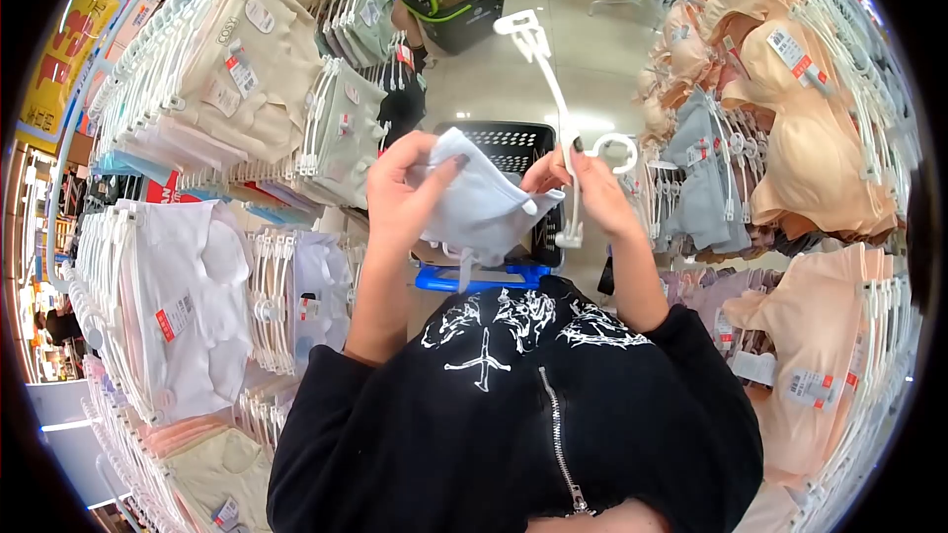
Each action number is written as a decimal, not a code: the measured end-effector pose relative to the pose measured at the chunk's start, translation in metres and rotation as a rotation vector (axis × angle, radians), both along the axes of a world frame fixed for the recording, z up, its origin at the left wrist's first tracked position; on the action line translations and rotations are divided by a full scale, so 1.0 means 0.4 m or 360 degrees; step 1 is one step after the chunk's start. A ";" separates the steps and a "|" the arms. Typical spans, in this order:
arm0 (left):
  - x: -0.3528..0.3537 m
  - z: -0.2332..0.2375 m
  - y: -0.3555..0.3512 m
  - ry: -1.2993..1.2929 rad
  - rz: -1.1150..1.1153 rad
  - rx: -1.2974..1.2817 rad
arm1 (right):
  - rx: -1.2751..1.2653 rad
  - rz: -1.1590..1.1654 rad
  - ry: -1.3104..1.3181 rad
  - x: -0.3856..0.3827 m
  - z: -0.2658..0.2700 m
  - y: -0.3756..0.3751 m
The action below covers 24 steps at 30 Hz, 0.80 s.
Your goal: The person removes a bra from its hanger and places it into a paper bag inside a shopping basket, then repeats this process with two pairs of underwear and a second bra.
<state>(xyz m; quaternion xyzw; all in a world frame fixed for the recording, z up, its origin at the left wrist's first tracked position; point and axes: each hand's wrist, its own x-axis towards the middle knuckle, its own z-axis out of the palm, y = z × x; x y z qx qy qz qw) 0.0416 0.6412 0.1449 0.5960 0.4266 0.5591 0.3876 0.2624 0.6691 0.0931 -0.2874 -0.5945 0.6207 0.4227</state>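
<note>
Pinched between the thumb and fingers of my left hand (403, 192) is a light blue bra (479, 199), bunched up in front of my chest, with a narrow strap dangling below it. My right hand (604, 195) grips a white plastic clip hanger (546, 69) by its middle, near the hook. The hanger stands nearly upright, one clip end up and the other down. Fingertips of the right hand are right at the bra's right edge. Behind the bra is a black shopping basket (513, 133), partly hidden, with a blue bar (474, 278) below it.
Racks of hanging underwear line both sides: beige briefs (262, 69) and white garments (193, 286) on the left, beige bras (805, 138) and grey-blue pieces (699, 173) on the right. Farther up the tiled aisle (583, 30) is another black basket with green trim (464, 10), beside a person's arm.
</note>
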 end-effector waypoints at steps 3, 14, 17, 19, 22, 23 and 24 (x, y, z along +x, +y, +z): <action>-0.021 -0.007 -0.002 0.0004 -0.0016 0.0029 | -0.0121 -0.0045 -0.0016 0.017 0.001 0.011; -0.056 -0.011 -0.020 0.0677 -0.0507 0.0581 | -0.0936 -0.0777 0.1082 0.016 -0.050 0.009; -0.008 -0.016 -0.026 0.0675 -0.0522 0.0786 | -0.1324 -0.1208 0.0988 -0.061 -0.025 -0.013; 0.007 -0.049 -0.021 0.0636 -0.0518 0.0608 | -0.1482 -0.1102 0.1093 -0.089 -0.031 -0.032; 0.009 -0.100 -0.025 0.0578 -0.0369 0.0204 | -0.1621 -0.0973 0.1319 -0.115 -0.030 -0.058; 0.012 -0.105 -0.024 0.0465 -0.0305 0.0318 | -0.1652 -0.0921 0.1332 -0.117 -0.024 -0.069; 0.026 -0.091 -0.025 0.0353 -0.0241 0.0431 | -0.1682 -0.0868 0.1345 -0.117 -0.020 -0.078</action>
